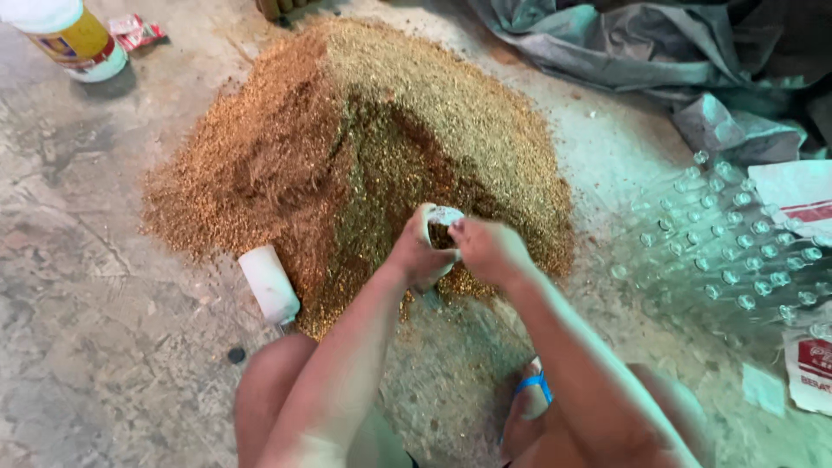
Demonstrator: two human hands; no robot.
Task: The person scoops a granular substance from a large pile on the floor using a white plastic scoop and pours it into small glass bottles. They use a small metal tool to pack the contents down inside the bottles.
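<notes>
A big heap of brown and greenish-gold granular stuff (347,147) lies on the concrete floor. My left hand (414,253) grips a small white cup (442,217) at the heap's near edge. The cup's mouth faces me and holds some of the grains. My right hand (487,249) rests at the cup's mouth, fingers bunched over the grains; I cannot tell whether it pinches any. A white cylindrical container (269,283) lies on its side at the heap's lower left, apart from both hands.
Several small clear bottles (732,251) lie packed together at the right. A white and yellow jar (74,36) stands at the top left. Grey plastic sheeting (641,52) is bunched at the top right. My knees and a blue-strapped sandal (533,386) are below.
</notes>
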